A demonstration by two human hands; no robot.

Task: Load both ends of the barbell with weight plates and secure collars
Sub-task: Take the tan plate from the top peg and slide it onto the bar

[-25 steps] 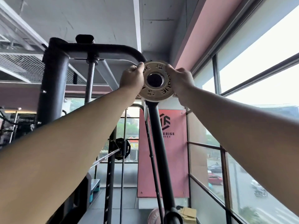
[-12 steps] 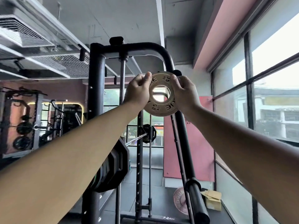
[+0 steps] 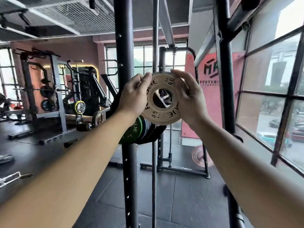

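Note:
I hold a small tan weight plate [image 3: 162, 116] with black lettering upright at arm's length, its centre hole facing me. My left hand [image 3: 134, 96] grips its left edge and my right hand [image 3: 189, 97] grips its right edge. Just behind and below the plate hang several larger black plates [image 3: 144, 130], one with a green rim, stacked close to a black rack upright [image 3: 125, 46]. The bar's end shows dimly through the plate's hole; I cannot tell how close it is. No collar is visible.
A thin steel guide rod [image 3: 154, 178] runs vertically behind the plate. A second black upright [image 3: 225, 79] stands on the right, next to large windows [image 3: 271, 96]. A pink plate [image 3: 201, 156] leans on the floor. Other racks and machines [image 3: 54, 96] fill the left side.
The view has tilted down from the ceiling to the gym floor. Both hands have brought the small plate down from the rack's top to the level of the stacked plates.

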